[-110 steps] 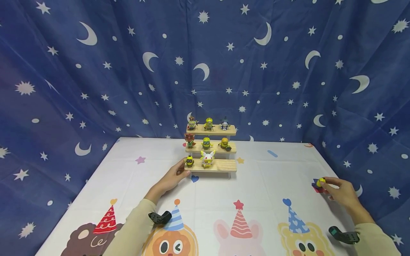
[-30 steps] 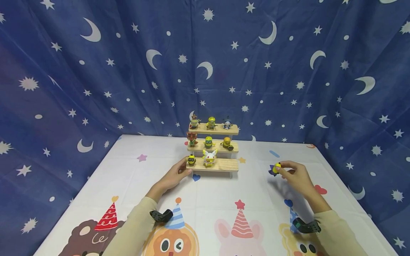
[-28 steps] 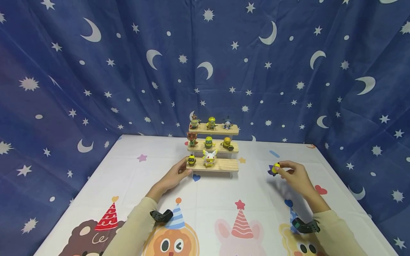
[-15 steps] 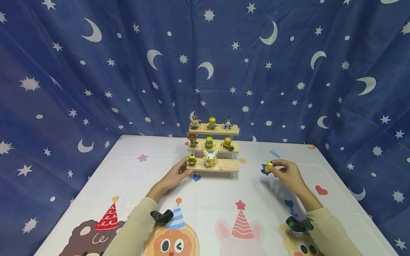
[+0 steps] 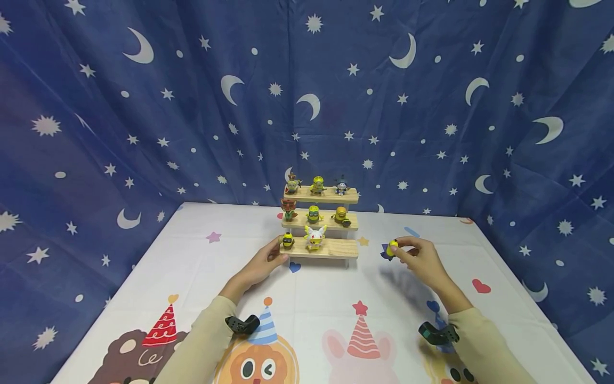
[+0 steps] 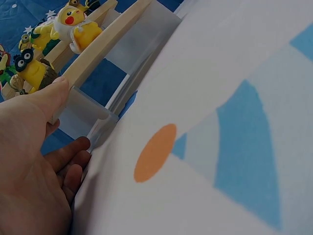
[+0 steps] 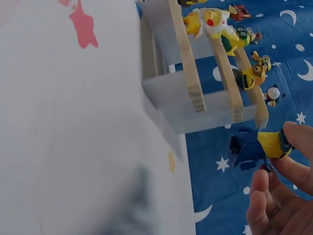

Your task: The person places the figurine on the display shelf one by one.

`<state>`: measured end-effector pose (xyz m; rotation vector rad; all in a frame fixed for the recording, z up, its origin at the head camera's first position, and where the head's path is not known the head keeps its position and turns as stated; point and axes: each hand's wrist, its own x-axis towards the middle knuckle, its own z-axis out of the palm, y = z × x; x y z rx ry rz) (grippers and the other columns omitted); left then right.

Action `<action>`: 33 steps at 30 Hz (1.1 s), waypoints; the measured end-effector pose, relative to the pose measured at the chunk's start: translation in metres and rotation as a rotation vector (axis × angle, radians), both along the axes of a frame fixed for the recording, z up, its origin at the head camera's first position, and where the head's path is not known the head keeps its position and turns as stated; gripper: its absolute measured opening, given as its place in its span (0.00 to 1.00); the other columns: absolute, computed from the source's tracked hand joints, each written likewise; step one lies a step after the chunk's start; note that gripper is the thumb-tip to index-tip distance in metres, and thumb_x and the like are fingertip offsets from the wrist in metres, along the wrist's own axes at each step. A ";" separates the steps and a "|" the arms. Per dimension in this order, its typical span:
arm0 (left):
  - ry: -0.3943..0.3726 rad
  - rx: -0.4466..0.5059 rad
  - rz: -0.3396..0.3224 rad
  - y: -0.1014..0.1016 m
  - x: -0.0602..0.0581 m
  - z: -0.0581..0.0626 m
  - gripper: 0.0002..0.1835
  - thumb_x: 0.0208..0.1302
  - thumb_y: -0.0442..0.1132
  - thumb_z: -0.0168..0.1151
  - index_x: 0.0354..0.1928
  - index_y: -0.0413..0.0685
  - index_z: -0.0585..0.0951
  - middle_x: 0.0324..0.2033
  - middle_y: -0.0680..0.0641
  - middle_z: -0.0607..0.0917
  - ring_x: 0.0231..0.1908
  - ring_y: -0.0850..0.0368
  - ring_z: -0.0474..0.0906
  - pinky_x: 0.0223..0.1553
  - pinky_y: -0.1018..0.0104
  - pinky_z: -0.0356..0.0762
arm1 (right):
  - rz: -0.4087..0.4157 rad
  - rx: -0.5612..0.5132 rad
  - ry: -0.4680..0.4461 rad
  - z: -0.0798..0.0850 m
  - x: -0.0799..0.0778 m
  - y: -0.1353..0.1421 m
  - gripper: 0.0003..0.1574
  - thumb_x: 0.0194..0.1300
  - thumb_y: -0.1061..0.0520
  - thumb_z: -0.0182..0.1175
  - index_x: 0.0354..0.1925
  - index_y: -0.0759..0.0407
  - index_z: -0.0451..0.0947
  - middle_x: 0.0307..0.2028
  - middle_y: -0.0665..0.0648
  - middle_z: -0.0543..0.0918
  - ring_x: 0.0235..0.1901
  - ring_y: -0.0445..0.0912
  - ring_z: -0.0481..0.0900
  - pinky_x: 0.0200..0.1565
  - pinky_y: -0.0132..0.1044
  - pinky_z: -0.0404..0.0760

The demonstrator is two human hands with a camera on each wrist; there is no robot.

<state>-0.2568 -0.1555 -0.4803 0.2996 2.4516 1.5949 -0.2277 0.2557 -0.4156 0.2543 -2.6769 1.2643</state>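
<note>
My right hand [image 5: 422,260] pinches a small yellow and dark-blue Minion figurine [image 7: 271,144] by its yellow head, thumb on one side and fingers on the other. The figurine is in the air just right of a three-tier wooden display shelf [image 5: 342,248] with clear side panels. At the shelf's left end, my left hand [image 5: 261,265] holds the bottom tier; in the left wrist view its thumb lies on the plank's end and its fingers curl by the panel. On that tier stand a Minion figurine in dark goggles [image 5: 288,241] and a white-and-yellow Pikachu figurine [image 5: 314,238]; its right part is bare wood.
The middle tier bears a red fox-like figurine [image 5: 289,209] and two yellow ones. On the top tier stand three more, among them a blue-and-white figurine [image 5: 341,185]. A white tablecloth [image 5: 230,234] with cartoon prints lies below; a blue star-and-moon curtain [image 5: 307,80] hangs behind.
My right hand has lifted the figurine from the far right of the table and carried it left toward the shelf. My left hand has stayed at the shelf's left end.
</note>
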 end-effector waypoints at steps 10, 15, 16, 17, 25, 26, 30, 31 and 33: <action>-0.002 0.000 0.003 0.000 0.000 0.000 0.39 0.76 0.51 0.57 0.81 0.55 0.52 0.73 0.39 0.68 0.73 0.41 0.64 0.75 0.46 0.62 | 0.020 -0.011 0.003 0.004 -0.005 -0.019 0.22 0.70 0.52 0.65 0.54 0.66 0.82 0.49 0.68 0.84 0.29 0.41 0.78 0.28 0.31 0.77; -0.005 0.004 -0.002 0.000 -0.001 0.000 0.40 0.75 0.51 0.57 0.81 0.56 0.51 0.74 0.39 0.67 0.74 0.41 0.63 0.75 0.47 0.62 | 0.029 -0.039 -0.002 0.005 -0.007 -0.027 0.22 0.69 0.53 0.66 0.54 0.66 0.82 0.50 0.68 0.84 0.29 0.42 0.79 0.28 0.31 0.77; -0.005 0.003 -0.002 0.000 -0.001 -0.001 0.40 0.75 0.51 0.57 0.81 0.56 0.51 0.74 0.39 0.67 0.74 0.41 0.63 0.75 0.46 0.61 | 0.033 -0.044 -0.001 0.005 -0.008 -0.029 0.22 0.69 0.52 0.66 0.54 0.66 0.82 0.50 0.68 0.84 0.30 0.42 0.79 0.28 0.31 0.77; -0.007 0.003 -0.001 0.000 -0.001 -0.001 0.40 0.75 0.52 0.57 0.81 0.56 0.51 0.74 0.39 0.67 0.74 0.41 0.62 0.75 0.46 0.61 | 0.035 -0.049 -0.001 0.005 -0.008 -0.031 0.22 0.69 0.52 0.66 0.54 0.66 0.82 0.50 0.68 0.84 0.30 0.43 0.79 0.28 0.31 0.77; -0.009 -0.002 0.002 -0.001 -0.001 -0.001 0.41 0.75 0.53 0.57 0.81 0.54 0.51 0.74 0.39 0.66 0.74 0.40 0.63 0.75 0.46 0.61 | 0.052 -0.067 0.013 0.005 -0.013 -0.045 0.21 0.68 0.53 0.67 0.53 0.65 0.83 0.48 0.67 0.84 0.30 0.47 0.80 0.28 0.32 0.77; -0.008 -0.001 0.001 0.000 -0.001 -0.001 0.40 0.75 0.52 0.57 0.81 0.54 0.51 0.74 0.39 0.67 0.74 0.41 0.63 0.75 0.46 0.61 | 0.054 -0.072 0.015 0.005 -0.014 -0.046 0.20 0.68 0.53 0.67 0.53 0.65 0.83 0.47 0.67 0.84 0.30 0.48 0.81 0.28 0.32 0.77; -0.008 0.000 0.002 0.000 -0.001 -0.001 0.41 0.75 0.53 0.57 0.81 0.55 0.51 0.74 0.39 0.67 0.74 0.41 0.63 0.75 0.46 0.61 | 0.061 -0.085 0.030 0.004 -0.016 -0.052 0.19 0.68 0.54 0.67 0.52 0.65 0.83 0.47 0.67 0.85 0.30 0.49 0.82 0.28 0.32 0.77; -0.008 0.001 0.003 -0.001 -0.001 -0.001 0.41 0.75 0.53 0.57 0.81 0.55 0.51 0.74 0.39 0.67 0.74 0.41 0.63 0.75 0.46 0.61 | 0.063 -0.088 0.033 0.003 -0.017 -0.054 0.19 0.67 0.54 0.68 0.52 0.65 0.83 0.47 0.67 0.85 0.30 0.49 0.82 0.27 0.32 0.77; -0.005 -0.002 0.005 -0.001 -0.001 -0.001 0.41 0.74 0.54 0.58 0.81 0.55 0.51 0.74 0.39 0.67 0.74 0.41 0.63 0.75 0.46 0.61 | 0.065 -0.090 0.037 0.003 -0.018 -0.057 0.19 0.67 0.54 0.68 0.52 0.65 0.83 0.47 0.67 0.85 0.29 0.46 0.81 0.28 0.32 0.77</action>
